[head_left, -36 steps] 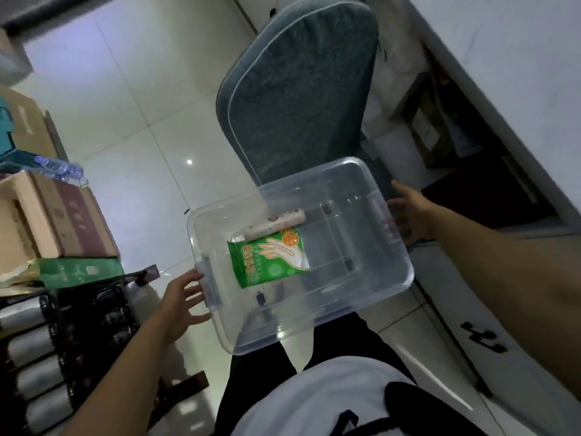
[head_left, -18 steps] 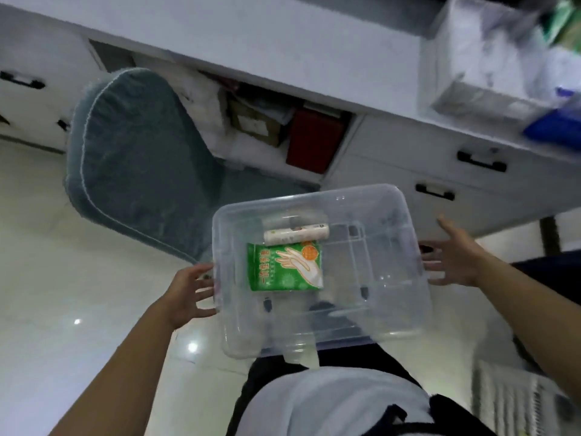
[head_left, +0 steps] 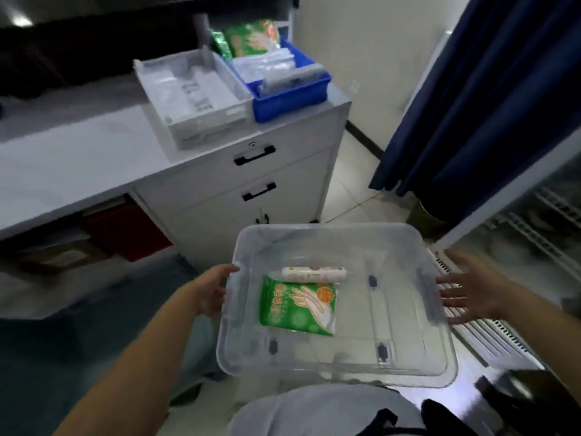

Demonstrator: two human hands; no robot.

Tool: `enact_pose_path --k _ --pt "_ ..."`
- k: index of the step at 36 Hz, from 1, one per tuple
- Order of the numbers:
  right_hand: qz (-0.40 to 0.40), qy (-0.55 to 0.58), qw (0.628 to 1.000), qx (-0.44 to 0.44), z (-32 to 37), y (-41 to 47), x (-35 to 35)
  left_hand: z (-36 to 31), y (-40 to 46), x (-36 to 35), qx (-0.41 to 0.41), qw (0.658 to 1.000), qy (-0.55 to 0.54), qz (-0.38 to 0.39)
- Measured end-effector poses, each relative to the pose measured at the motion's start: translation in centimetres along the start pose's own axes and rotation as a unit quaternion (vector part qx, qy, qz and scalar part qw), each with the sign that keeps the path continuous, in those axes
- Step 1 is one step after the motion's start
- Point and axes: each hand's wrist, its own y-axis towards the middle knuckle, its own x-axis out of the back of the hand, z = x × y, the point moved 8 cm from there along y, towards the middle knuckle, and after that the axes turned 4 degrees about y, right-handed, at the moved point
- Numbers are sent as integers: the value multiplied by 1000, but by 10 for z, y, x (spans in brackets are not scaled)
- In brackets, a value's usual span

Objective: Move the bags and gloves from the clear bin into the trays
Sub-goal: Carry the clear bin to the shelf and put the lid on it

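I carry the clear bin (head_left: pixel 408 369) in front of my waist. My left hand (head_left: pixel 209 294) grips its left rim. My right hand (head_left: pixel 468 294) presses flat against its right side, fingers spread. Inside lie a green pack of gloves (head_left: pixel 297 306) and, just beyond it, a white roll of bags (head_left: pixel 314 274). On the cabinet top ahead stand a grey tray (head_left: pixel 201 121) holding clear bags and, to its right, a blue tray (head_left: pixel 292 92) with green glove packs and white bags.
The white cabinet (head_left: pixel 283 171) has two drawers with black handles. A long white counter (head_left: pixel 69 152) runs left from it, with boxes stored beneath. A dark blue curtain (head_left: pixel 471 99) hangs at the right, and a white wire rack (head_left: pixel 534 234) stands behind my right hand.
I have turned to the right with the bin held between both hands. The grey chair has left the view and the cabinet with the two trays has come into view ahead.
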Motion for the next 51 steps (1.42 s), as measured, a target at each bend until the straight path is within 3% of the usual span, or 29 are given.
enact_pose_path --k 10,16,24,37,45,51 --pt "-14 136 990 -36 -11 16 168 -144 35 -174 21 977 208 -44" --pt "-70 192 979 -11 -2 26 201 -229 52 -241 -32 949 301 -85" --pt "-87 298 950 -31 17 54 188 -361 84 -297 -83 919 366 -118" --pt "-120 427 896 -27 153 105 116 -623 144 -380 -111 836 537 -25" --pt "-137 452 881 19 264 123 100 -753 166 -410 -166 828 535 -4" --pt "-127 460 878 30 358 160 103 -826 200 -404 -166 844 510 -13"
